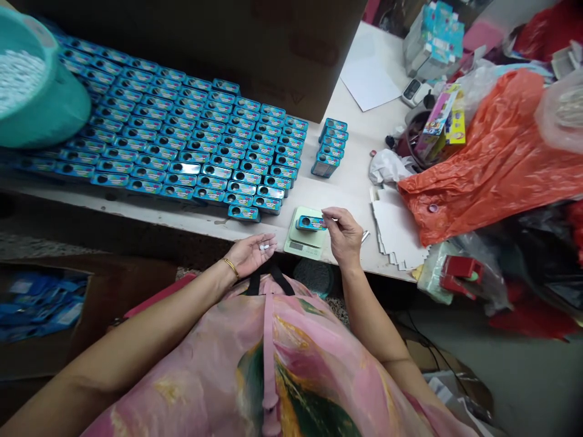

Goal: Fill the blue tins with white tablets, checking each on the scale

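My left hand (255, 252) is turned palm up, fingers loosely cupped, with a few small white pellets (264, 247) lying on it. To its right, a small blue tin (310, 223) with a dark round opening at one end lies on a pale green digital scale (304, 247). The thumb and fingers of my right hand (341, 233) close on the tin's right end. Another blue tin (244, 213) stands at the front of the packed rows of matching tins (200, 145), just beyond my left hand.
A teal bucket (68, 103) of white pellets stands at left, before a large brown carton (218, 42). Several tins (331, 149) form a short row apart. At right are white card sheets (396, 227), an orange plastic bag (492, 158) and a cluttered container (421, 130).
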The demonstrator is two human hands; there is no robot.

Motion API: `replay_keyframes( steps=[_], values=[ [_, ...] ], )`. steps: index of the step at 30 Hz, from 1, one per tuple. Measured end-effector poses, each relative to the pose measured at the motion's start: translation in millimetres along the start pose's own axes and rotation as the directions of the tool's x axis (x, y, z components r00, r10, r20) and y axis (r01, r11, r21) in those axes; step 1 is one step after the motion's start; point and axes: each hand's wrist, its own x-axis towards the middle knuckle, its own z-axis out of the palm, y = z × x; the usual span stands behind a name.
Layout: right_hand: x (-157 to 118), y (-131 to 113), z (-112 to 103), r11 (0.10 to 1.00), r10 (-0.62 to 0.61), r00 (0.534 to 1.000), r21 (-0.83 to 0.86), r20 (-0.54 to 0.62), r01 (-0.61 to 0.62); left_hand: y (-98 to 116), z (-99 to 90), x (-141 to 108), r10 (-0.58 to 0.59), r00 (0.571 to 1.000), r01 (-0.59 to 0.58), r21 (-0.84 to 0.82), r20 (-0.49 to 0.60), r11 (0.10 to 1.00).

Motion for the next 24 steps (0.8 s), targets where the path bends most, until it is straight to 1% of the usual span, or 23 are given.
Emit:
replay_keyframes(
  steps=[4, 7, 9, 11, 12, 13, 15, 17, 18, 20, 22, 24],
  values=[
    [-4, 1, 7, 0.999, 0.009, 1.000, 0.047, 0.029, -0.010, -2, 0.3, 0, -0.004, 1.000, 0.004, -0.003, -0.008, 1.000],
    [-11, -4, 21, 0.998, 0.005, 0.996, 0.060, 0.086, -0.010, -5, 5.4, 3, -0.020, 0.999, 0.020, -0.005, 0.034, 1.000],
    [-14, -9, 31, 0.998, -0.037, 0.980, 0.066, 0.197, 0.025, -6, 12.6, 6, -0.041, 0.995, 0.043, -0.021, 0.086, 0.999],
    [-13, -10, 35, 0.995, -0.102, 0.942, 0.038, 0.320, 0.095, -6, 20.9, 8, -0.062, 0.989, 0.067, -0.039, 0.136, 0.997],
    [-11, -8, 33, 0.991, -0.125, 0.931, 0.001, 0.344, 0.133, -5, 24.2, 8, -0.069, 0.987, 0.076, -0.042, 0.148, 0.996],
    [-8, -4, 28, 0.986, -0.134, 0.933, -0.051, 0.335, 0.160, -3, 26.1, 9, -0.074, 0.986, 0.080, -0.041, 0.148, 0.996],
    [-1, 11, 12, 0.971, -0.108, 0.959, -0.178, 0.261, 0.158, 2, 23.9, 8, -0.079, 0.990, 0.083, -0.030, 0.121, 0.996],
    [6, 30, -8, 0.946, -0.058, 0.973, -0.298, 0.222, 0.125, 8, 12.4, 6, -0.060, 0.995, 0.062, -0.028, 0.075, 0.998],
    [8, 40, -17, 0.928, -0.038, 0.972, -0.353, 0.233, 0.121, 11, 3.6, 5, -0.043, 0.998, 0.044, -0.031, 0.051, 0.999],
    [9, 55, -29, 0.875, -0.016, 0.957, -0.459, 0.289, 0.153, 16, -17.9, 1, 0.003, 1.000, -0.003, -0.035, -0.007, 0.999],
    [8, 64, -32, 0.812, 0.003, 0.933, -0.545, 0.361, 0.209, 19, -41.0, -4, 0.041, 0.997, -0.043, -0.035, -0.063, 0.998],
    [5, 68, -28, 0.760, 0.030, 0.908, -0.600, 0.418, 0.251, 21, -62.3, -10, 0.068, 0.992, -0.072, -0.030, -0.107, 0.997]
  ],
)
